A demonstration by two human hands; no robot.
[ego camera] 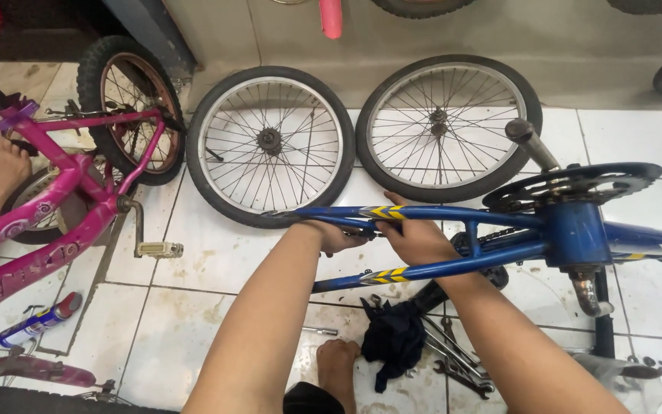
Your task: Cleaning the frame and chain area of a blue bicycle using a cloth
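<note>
A blue bicycle frame (576, 234) lies on its side across the tiled floor, its rear stays pointing left and its chainring (572, 186) on top. My left hand (336, 235) curls around the upper blue stay near its yellow stripes. My right hand (415, 238) grips between the upper and lower stays, fingers over the upper tube. Two loose spoked wheels, one (270, 146) on the left and one (447, 126) on the right, lean against the wall just beyond the frame. My bare foot (337, 368) rests on the floor below my arms.
A pink bicycle (47, 207) stands at the left, its pedal (158, 249) sticking out. Another person's bare foot (5, 165) shows behind it. A spray can (38, 320) lies at lower left. A dark rag (396, 337) and several wrenches (457, 360) lie under the blue frame.
</note>
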